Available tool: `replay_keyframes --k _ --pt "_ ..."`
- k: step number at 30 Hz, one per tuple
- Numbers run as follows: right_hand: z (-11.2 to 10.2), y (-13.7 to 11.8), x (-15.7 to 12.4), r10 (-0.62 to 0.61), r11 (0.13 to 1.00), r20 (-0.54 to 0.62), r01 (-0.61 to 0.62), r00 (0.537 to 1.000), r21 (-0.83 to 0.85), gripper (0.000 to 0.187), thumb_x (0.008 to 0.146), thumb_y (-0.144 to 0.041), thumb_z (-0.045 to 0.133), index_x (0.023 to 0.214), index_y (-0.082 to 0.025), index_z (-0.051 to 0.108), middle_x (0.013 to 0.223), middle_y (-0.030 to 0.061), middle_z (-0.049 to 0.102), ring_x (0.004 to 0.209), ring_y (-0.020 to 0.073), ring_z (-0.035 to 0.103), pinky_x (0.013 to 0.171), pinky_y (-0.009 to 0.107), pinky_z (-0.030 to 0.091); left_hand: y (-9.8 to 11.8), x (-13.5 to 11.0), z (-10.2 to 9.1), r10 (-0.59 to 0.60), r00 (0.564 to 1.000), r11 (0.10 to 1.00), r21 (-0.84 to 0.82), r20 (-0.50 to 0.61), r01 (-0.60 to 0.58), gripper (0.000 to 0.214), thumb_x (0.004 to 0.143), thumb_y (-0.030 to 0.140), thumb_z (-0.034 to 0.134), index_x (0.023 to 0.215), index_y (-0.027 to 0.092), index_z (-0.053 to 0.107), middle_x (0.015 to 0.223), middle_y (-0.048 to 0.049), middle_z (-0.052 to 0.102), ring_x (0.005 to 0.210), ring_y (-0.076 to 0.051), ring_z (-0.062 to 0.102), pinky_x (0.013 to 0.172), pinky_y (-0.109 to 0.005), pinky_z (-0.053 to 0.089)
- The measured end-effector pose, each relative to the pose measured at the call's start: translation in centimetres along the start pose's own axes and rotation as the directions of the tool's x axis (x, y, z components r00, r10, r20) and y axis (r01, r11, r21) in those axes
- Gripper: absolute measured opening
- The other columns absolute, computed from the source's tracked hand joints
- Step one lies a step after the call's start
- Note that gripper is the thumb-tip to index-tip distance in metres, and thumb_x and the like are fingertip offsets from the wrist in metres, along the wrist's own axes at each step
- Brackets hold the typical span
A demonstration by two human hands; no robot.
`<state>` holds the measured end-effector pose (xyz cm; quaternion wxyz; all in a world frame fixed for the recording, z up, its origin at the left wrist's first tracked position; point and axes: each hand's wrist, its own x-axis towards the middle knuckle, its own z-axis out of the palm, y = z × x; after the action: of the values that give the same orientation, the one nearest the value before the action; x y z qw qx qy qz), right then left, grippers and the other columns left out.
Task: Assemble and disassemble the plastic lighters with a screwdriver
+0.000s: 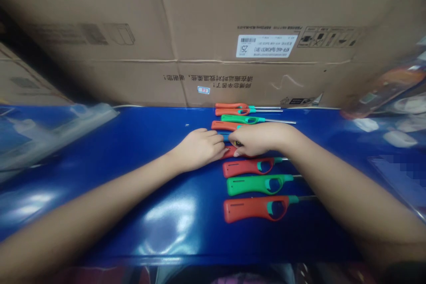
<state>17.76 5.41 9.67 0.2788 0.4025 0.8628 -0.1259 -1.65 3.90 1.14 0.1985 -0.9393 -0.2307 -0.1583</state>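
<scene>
Several long-nosed lighters lie in a row on a blue table [133, 177], handles to the left. The nearest one is red [256, 208], then a green one [259, 184], then another red one [248, 167]. My left hand [199, 147] and my right hand [259, 138] meet over a red lighter [230, 151] in the middle of the row, fingers curled down onto it. That lighter is mostly hidden under them. Beyond my hands lie a red lighter [223, 125], a green one [242, 119] and two orange-red ones [233, 109].
A large brown cardboard box [213, 31] stands along the table's far edge. Clear plastic packaging [49, 133] lies at the left. Blurred packaged goods [392, 97] sit at the right. The near table edge runs along the bottom.
</scene>
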Motion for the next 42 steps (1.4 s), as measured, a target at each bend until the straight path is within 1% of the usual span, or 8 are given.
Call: replay_keyframes --k 8,14,19,26,30,33,35,42 --pt "0.1 0.2 0.1 0.003 1.0 -0.017 -0.002 1.0 0.014 0.033 0.093 -0.044 0.053 0.108 -0.019 0.068 0.095 0.0081 0.073 0.069 0.0196 0.062 0.055 0.029 0.037 0.3 0.0 -0.4 -0.117 0.988 0.993 -0.016 0.098 0.119 0.036 0.105 0.035 0.045 0.082 0.017 0.065 0.081 -0.0044 0.069 0.074 -0.019 0.064 0.064 -0.033 0.039" --pt "0.2 0.3 0.2 -0.005 1.0 -0.022 0.006 1.0 0.013 0.032 0.093 -0.044 0.054 0.107 -0.019 0.067 0.094 0.0073 0.073 0.068 0.0188 0.06 0.055 0.029 0.036 0.4 0.2 -1.0 -0.052 0.993 0.999 0.01 0.106 0.052 0.035 0.107 0.034 0.039 0.086 0.018 0.062 0.08 -0.0049 0.067 0.073 -0.02 0.063 0.063 -0.034 0.039" --pt "0.2 0.3 0.2 -0.001 1.0 -0.017 0.002 1.0 0.012 0.03 0.093 -0.043 0.054 0.105 -0.019 0.066 0.091 0.0063 0.072 0.065 0.0177 0.058 0.054 0.029 0.036 0.2 -0.1 -1.2 -0.044 0.975 0.995 -0.081 0.217 0.063 0.017 0.098 0.028 0.048 0.094 0.017 0.061 0.089 -0.006 0.067 0.077 -0.022 0.063 0.069 -0.036 0.045" --pt "0.2 0.4 0.2 -0.003 1.0 -0.008 0.003 1.0 0.011 0.028 0.094 -0.043 0.052 0.102 -0.02 0.065 0.091 0.005 0.07 0.065 0.0172 0.057 0.054 0.029 0.035 0.0 -0.1 -0.8 -0.091 0.973 0.986 -0.119 0.21 0.118 0.03 0.105 0.031 0.038 0.09 0.017 0.06 0.089 -0.0063 0.068 0.077 -0.021 0.063 0.07 -0.034 0.044" --pt "0.2 0.5 0.2 -0.009 0.999 -0.008 0.009 1.0 0.033 0.026 0.093 -0.043 0.053 0.101 -0.022 0.064 0.087 0.0034 0.068 0.062 0.0164 0.056 0.056 0.029 0.034 -3.3 -1.0 -1.2 -0.308 0.927 0.921 -0.176 0.215 0.347 0.033 0.106 0.034 0.033 0.089 0.02 0.057 0.089 -0.0056 0.066 0.08 -0.021 0.062 0.07 -0.032 0.044" --pt "0.3 0.7 0.2 -0.01 0.999 -0.012 0.01 1.0 0.045 0.024 0.092 -0.045 0.054 0.097 -0.023 0.063 0.084 0.0023 0.067 0.062 0.0163 0.055 0.055 0.03 0.033 -7.3 -2.9 -0.6 -0.542 0.809 0.805 -0.136 0.229 0.577 0.034 0.104 0.038 0.032 0.087 0.02 0.056 0.091 -0.0073 0.063 0.086 -0.024 0.061 0.075 -0.035 0.046" --pt "0.3 0.7 0.2 -0.01 0.999 -0.004 0.01 1.0 0.043 0.025 0.092 -0.046 0.054 0.095 -0.023 0.062 0.083 0.0025 0.067 0.062 0.0168 0.055 0.055 0.03 0.033 -9.5 -4.3 0.3 -0.61 0.75 0.751 -0.116 0.256 0.65 0.035 0.101 0.04 0.033 0.083 0.02 0.056 0.09 -0.0083 0.061 0.088 -0.026 0.06 0.077 -0.036 0.047" --pt "0.3 0.8 0.3 -0.013 0.999 -0.01 0.013 1.0 0.043 0.025 0.092 -0.046 0.053 0.096 -0.023 0.062 0.084 0.0031 0.066 0.064 0.018 0.055 0.055 0.031 0.032 -10.9 -6.1 2.5 -0.57 0.766 0.766 -0.144 0.298 0.626 0.04 0.099 0.044 0.033 0.079 0.021 0.059 0.084 -0.0069 0.06 0.09 -0.026 0.058 0.085 -0.038 0.046"
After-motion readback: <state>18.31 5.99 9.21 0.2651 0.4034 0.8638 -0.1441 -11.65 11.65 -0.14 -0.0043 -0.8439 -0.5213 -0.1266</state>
